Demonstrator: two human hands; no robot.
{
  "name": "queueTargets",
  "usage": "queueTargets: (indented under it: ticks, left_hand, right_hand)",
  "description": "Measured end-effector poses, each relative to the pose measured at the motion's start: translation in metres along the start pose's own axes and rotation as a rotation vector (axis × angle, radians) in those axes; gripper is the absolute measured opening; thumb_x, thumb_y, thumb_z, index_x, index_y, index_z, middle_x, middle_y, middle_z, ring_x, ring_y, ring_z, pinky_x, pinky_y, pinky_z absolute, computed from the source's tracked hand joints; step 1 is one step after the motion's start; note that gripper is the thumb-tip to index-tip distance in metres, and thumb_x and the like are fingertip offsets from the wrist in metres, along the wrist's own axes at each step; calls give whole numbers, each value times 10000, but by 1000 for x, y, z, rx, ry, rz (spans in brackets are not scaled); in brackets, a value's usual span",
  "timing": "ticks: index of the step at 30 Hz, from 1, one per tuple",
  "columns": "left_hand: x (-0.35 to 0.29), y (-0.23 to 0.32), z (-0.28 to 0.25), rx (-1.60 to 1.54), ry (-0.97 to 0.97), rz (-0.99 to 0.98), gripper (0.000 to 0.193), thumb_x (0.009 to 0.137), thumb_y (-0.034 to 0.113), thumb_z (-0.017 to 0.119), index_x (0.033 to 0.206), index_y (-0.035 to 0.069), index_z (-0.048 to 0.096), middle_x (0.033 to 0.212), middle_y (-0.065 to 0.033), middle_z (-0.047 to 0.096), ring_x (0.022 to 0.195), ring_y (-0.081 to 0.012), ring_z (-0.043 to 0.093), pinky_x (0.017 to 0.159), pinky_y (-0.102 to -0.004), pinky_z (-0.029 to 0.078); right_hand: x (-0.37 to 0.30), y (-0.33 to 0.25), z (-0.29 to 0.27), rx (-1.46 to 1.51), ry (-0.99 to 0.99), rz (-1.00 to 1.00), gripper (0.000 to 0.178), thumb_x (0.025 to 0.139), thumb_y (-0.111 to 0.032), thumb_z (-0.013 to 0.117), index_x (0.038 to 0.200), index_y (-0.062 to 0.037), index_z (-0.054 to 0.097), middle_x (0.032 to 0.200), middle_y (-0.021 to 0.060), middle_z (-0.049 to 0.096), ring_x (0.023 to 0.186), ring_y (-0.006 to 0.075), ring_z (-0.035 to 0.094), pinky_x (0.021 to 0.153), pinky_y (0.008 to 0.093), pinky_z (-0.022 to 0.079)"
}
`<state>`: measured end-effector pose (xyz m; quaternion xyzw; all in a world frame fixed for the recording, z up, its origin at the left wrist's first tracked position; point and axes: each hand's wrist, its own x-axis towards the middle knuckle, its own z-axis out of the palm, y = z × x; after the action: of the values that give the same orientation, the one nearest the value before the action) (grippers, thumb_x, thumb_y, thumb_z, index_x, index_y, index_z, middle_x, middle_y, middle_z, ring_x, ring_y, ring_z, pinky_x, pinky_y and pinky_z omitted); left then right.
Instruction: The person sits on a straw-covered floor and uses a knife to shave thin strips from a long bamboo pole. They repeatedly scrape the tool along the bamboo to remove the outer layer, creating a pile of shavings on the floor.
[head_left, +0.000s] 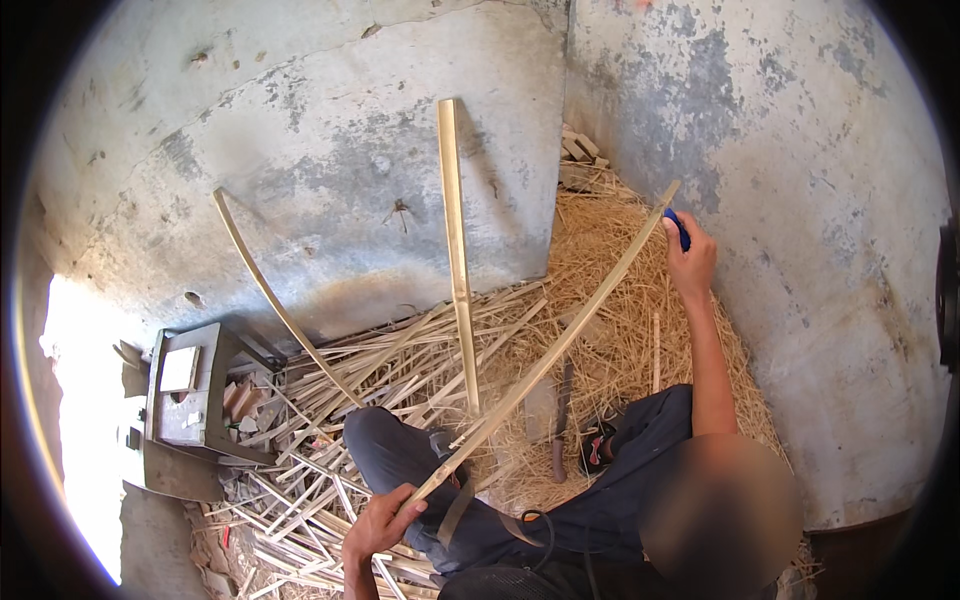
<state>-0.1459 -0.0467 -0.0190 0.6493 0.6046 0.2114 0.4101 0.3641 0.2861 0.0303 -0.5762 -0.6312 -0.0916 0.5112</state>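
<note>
A long pale bamboo strip [560, 343] slants across my lap, rising toward the right. Its lower end is gripped by my left hand [382, 520], fingers curled round it beside my knee. My right hand [692, 255] is raised near the strip's upper end, closed round a small blue object [679, 230] pressed against the strip; its kind is mostly hidden by the fingers. On the floor in front of my legs lies a dark, narrow tool with a brown handle [559, 460], perhaps a long knife. A wider bamboo piece [454, 210] stands upright, leaning toward the wall.
A thin curved strip [277, 305] leans at the left. Split strips [400, 350] cover the floor, with straw-like shavings [620, 250] heaped in the corner. A grey box-like stand [195, 400] is at the far left. Peeling walls [300, 150] enclose two sides; bricks [582, 147] lie in the corner.
</note>
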Motion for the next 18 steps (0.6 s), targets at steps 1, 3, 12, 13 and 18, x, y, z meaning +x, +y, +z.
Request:
queueTargets:
  ticks: [1,3,12,13,18]
  left_hand:
    - [0,-1,5,46,80,37,329,1010,344,747,1033,28,657,733,-195,664,668,-427,681,611,-461,510]
    - [2,-8,11,184,243,81,343,993,363,770,1055,43,662,740,-195,676,662,-435,685,598,-474,519]
    - [1,-24,5,154,223,94,362,943,372,822,1055,65,664,745,-184,695,677,-418,706,587,-487,528]
    - [1,-24,5,170,242,89,354,946,363,821,1059,64,670,742,-183,694,674,-416,705,587,-484,528]
    - [3,-15,13,420,458,127,315,964,327,805,1076,55,694,723,-181,686,666,-412,702,591,-466,530]
  right_hand:
    - [0,-2,0,-11,1,-3,444,1067,-483,643,1132,-67,784,815,126,753,684,254,706,635,361,519]
    - [0,-4,0,-35,3,-8,445,1066,-480,646,1130,-62,783,825,127,757,700,257,714,647,358,526]
    - [-2,0,0,-25,0,-46,442,1063,-470,658,1129,-49,779,845,139,762,703,274,723,651,371,537]
    - [-3,1,0,-26,-3,-48,442,1063,-469,658,1130,-49,779,847,141,763,704,276,724,649,372,537]
    - [-4,9,6,-25,10,-50,438,1063,-467,659,1132,-52,782,849,152,767,704,280,733,640,372,540]
